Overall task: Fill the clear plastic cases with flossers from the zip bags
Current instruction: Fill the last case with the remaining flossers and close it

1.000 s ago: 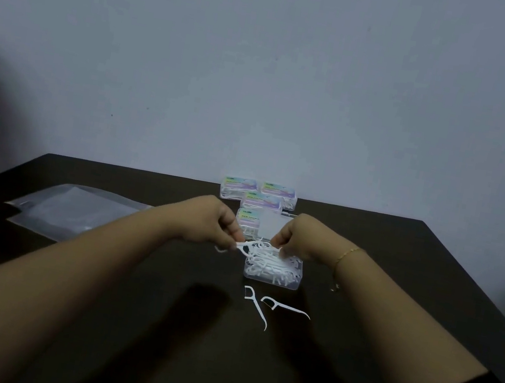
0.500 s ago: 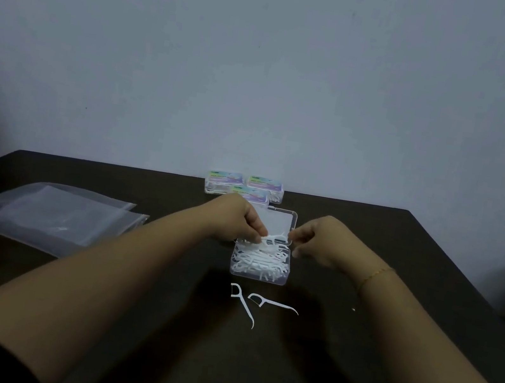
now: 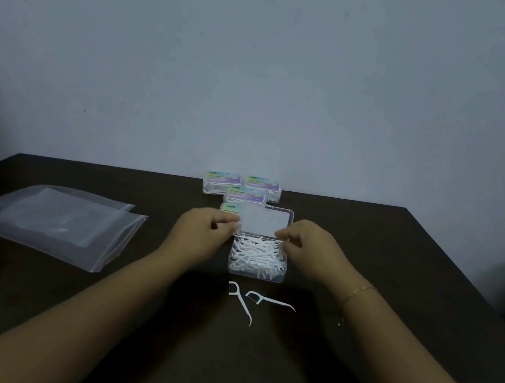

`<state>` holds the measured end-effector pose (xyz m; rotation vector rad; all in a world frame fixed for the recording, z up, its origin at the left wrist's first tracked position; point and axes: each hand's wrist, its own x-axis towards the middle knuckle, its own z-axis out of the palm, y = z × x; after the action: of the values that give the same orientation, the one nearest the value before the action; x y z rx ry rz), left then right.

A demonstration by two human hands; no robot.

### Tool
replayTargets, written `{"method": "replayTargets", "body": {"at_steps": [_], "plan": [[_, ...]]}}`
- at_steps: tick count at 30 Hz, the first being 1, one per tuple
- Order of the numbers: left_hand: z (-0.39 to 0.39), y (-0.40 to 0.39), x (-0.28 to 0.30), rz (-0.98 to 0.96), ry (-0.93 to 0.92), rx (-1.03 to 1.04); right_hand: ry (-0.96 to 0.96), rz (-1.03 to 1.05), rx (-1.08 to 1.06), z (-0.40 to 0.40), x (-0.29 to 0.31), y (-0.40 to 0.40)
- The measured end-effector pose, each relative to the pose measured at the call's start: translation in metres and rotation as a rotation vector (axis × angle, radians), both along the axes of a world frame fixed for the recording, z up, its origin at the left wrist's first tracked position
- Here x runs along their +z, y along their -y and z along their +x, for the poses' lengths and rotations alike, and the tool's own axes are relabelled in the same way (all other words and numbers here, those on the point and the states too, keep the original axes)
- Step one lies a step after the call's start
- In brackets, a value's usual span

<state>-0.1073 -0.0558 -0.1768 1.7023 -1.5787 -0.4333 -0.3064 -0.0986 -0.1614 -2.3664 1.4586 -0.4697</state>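
Flossers [image 3: 256,255] lie heaped in the open clear case [image 3: 256,272] at the middle of the dark table [image 3: 401,249], its hinged lid [image 3: 264,225] standing up behind. Each is light, stiff white plastic with a forked head and a thin curved pick, so it likely snags its neighbours; the handle is the place to pinch. The left hand [image 3: 200,233] and right hand [image 3: 308,250] sit at the case's back corners, fingers curled as if pinching the lid's edges, though the dim view leaves that uncertain. Two loose flossers [image 3: 254,300] lie just in front. Limp, glossy zip bags [image 3: 58,222] rest to the left; labelled filled cases [image 3: 241,188] are stacked behind.
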Motion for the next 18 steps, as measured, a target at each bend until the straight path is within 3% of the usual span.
{"method": "replayTargets", "body": {"at_steps": [3,8,18], "plan": [[-0.006,-0.012,-0.022,-0.079,-0.081,0.056,-0.127,-0.039,0.086,0.007,-0.010,0.000],[-0.016,-0.012,-0.039,-0.116,0.000,-0.008,-0.203,-0.110,0.065,0.014,-0.018,-0.003],[-0.015,-0.006,-0.040,-0.070,0.009,-0.006,0.206,-0.083,0.002,-0.001,-0.025,-0.001]]}}
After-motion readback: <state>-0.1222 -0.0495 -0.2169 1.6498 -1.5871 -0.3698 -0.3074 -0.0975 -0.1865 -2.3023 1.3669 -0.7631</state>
